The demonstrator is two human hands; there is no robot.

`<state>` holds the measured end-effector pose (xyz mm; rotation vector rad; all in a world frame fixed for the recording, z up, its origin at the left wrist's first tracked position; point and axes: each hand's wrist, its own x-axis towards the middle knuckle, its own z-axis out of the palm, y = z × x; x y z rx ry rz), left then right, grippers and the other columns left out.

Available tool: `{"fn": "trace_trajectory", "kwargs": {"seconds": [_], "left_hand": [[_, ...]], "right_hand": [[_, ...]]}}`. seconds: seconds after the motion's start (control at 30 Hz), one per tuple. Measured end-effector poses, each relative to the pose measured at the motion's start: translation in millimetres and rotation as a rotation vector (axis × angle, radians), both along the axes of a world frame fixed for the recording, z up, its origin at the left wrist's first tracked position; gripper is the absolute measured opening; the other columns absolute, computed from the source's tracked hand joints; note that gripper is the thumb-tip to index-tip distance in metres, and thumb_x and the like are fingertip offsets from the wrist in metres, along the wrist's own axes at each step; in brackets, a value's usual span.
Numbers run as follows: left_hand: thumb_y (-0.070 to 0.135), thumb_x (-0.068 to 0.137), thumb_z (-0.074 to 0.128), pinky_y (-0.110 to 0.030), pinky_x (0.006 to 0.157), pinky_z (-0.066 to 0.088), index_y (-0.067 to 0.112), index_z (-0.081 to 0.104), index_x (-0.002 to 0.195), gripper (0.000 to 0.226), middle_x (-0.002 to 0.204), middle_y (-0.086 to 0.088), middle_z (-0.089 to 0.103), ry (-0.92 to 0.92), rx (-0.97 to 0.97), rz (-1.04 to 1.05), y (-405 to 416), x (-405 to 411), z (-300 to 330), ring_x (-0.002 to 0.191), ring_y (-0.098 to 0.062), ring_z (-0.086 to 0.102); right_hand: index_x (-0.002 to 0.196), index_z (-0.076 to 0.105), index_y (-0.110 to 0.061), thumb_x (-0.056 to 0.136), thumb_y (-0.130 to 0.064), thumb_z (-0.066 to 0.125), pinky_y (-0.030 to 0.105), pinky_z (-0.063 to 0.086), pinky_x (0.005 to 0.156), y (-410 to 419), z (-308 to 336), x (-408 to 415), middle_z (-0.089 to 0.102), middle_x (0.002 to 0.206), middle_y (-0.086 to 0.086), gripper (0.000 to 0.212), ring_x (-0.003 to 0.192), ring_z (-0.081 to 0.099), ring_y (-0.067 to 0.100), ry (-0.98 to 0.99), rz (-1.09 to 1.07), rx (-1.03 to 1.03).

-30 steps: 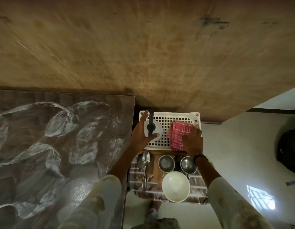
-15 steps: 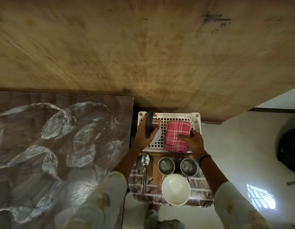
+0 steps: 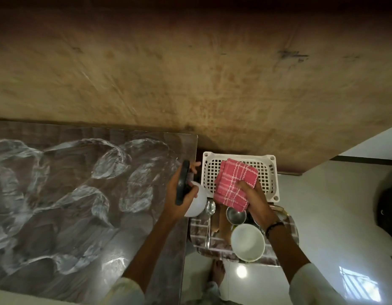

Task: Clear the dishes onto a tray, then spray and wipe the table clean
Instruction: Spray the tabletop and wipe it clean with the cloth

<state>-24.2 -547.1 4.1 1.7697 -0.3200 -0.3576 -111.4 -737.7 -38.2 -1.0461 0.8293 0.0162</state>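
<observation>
Spray bottle (image 3: 191, 198) seemingly over table edge (image 3: 186, 227)

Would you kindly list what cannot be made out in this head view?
- Spray bottle: the left hand covers most of it.
- Second steel cup: the right hand and wrist hide it.
- Tray: the bowl covers part of it.
- Cloth: near edge under the fingers.
</observation>
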Motion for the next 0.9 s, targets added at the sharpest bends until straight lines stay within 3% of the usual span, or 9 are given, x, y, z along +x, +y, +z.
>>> {"fn": "trace_trajectory", "kwargs": {"seconds": [0.13, 0.27, 0.33, 0.4, 0.47, 0.57, 0.63, 0.77, 0.9], "left_hand": [[0.021, 0.070, 0.058, -0.020, 0.057, 0.045, 0.035, 0.064, 0.099, 0.033, 0.069, 0.016, 0.063, 0.057, -0.011, 0.037, 70.3, -42.9, -4.5, 0.051, -0.003, 0.051], [0.004, 0.076, 0.063, -0.015, 0.062, 0.050, 0.050, 0.066, 0.094, 0.050, 0.071, 0.018, 0.068, 0.096, 0.063, 0.101, 141.0, -95.5, -20.8, 0.058, 0.003, 0.060], [-0.004, 0.079, 0.063, -0.012, 0.068, 0.050, 0.042, 0.070, 0.092, 0.048, 0.074, 0.016, 0.070, 0.127, 0.097, 0.107, 174.3, -122.0, -28.9, 0.067, 0.006, 0.063], [0.013, 0.076, 0.064, -0.014, 0.076, 0.051, 0.027, 0.067, 0.104, 0.031, 0.091, 0.008, 0.073, 0.156, 0.111, 0.077, 205.3, -149.2, -41.8, 0.082, -0.001, 0.067], [0.024, 0.074, 0.061, -0.018, 0.079, 0.053, 0.024, 0.063, 0.110, 0.036, 0.098, 0.012, 0.072, 0.207, 0.138, 0.020, 227.5, -174.0, -51.9, 0.089, -0.006, 0.068], [0.025, 0.075, 0.060, -0.010, 0.064, 0.045, 0.029, 0.060, 0.109, 0.034, 0.076, 0.020, 0.067, 0.232, 0.217, -0.038, 246.8, -210.6, -65.7, 0.065, 0.006, 0.060], [0.016, 0.076, 0.062, -0.008, 0.055, 0.039, 0.029, 0.061, 0.104, 0.031, 0.061, 0.012, 0.061, 0.233, 0.237, -0.040, 252.3, -228.8, -74.2, 0.049, 0.004, 0.050], [0.018, 0.079, 0.068, -0.020, 0.052, 0.041, 0.014, 0.067, 0.090, 0.011, 0.063, -0.008, 0.063, 0.308, 0.290, -0.033, 259.8, -256.8, -98.4, 0.046, -0.003, 0.045], [0.023, 0.080, 0.071, -0.013, 0.052, 0.037, 0.004, 0.066, 0.082, 0.020, 0.052, 0.006, 0.055, 0.334, 0.342, 0.044, 258.2, -277.7, -113.9, 0.043, -0.005, 0.046]], "right_hand": [[0.131, 0.049, -0.021, 0.094, -0.014, 0.056, 0.035, 0.058, 0.075, 64.0, 10.9, -28.1, 0.067, 0.118, 0.007, 0.038, 0.104, 0.067, 0.025, -0.008, 0.077, 0.021], [0.131, 0.045, -0.031, 0.091, -0.022, 0.062, 0.046, 0.055, 0.087, 131.0, -0.1, -66.1, 0.064, 0.122, 0.004, 0.044, 0.107, 0.065, 0.024, 0.035, 0.117, -0.014], [0.124, 0.047, -0.032, 0.093, -0.016, 0.059, 0.044, 0.055, 0.087, 161.4, -6.5, -85.2, 0.064, 0.119, 0.004, 0.037, 0.104, 0.065, 0.023, 0.056, 0.105, -0.015], [0.124, 0.047, -0.030, 0.093, -0.016, 0.056, 0.039, 0.056, 0.082, 188.4, -14.8, -106.1, 0.063, 0.122, 0.007, 0.035, 0.104, 0.066, 0.022, 0.087, 0.107, -0.012], [0.132, 0.043, -0.026, 0.093, -0.019, 0.057, 0.032, 0.057, 0.077, 206.1, -20.3, -125.1, 0.061, 0.125, 0.007, 0.042, 0.106, 0.065, 0.022, 0.106, 0.097, -0.040], [0.136, 0.040, -0.022, 0.093, -0.019, 0.057, 0.024, 0.057, 0.067, 226.4, -26.6, -153.2, 0.061, 0.123, 0.005, 0.047, 0.104, 0.065, 0.021, 0.145, 0.065, -0.082], [0.135, 0.041, -0.021, 0.092, -0.021, 0.059, 0.024, 0.058, 0.066, 234.6, -29.3, -169.5, 0.061, 0.123, 0.005, 0.047, 0.103, 0.066, 0.022, 0.176, 0.038, -0.115], [0.131, 0.040, -0.022, 0.093, -0.020, 0.058, 0.032, 0.056, 0.077, 244.1, -36.2, -199.5, 0.058, 0.124, 0.006, 0.043, 0.105, 0.063, 0.023, 0.229, 0.055, -0.184], [0.131, 0.038, -0.022, 0.094, -0.019, 0.057, 0.039, 0.055, 0.085, 243.7, -42.4, -217.7, 0.057, 0.125, 0.006, 0.042, 0.107, 0.062, 0.024, 0.230, 0.096, -0.208]]}}
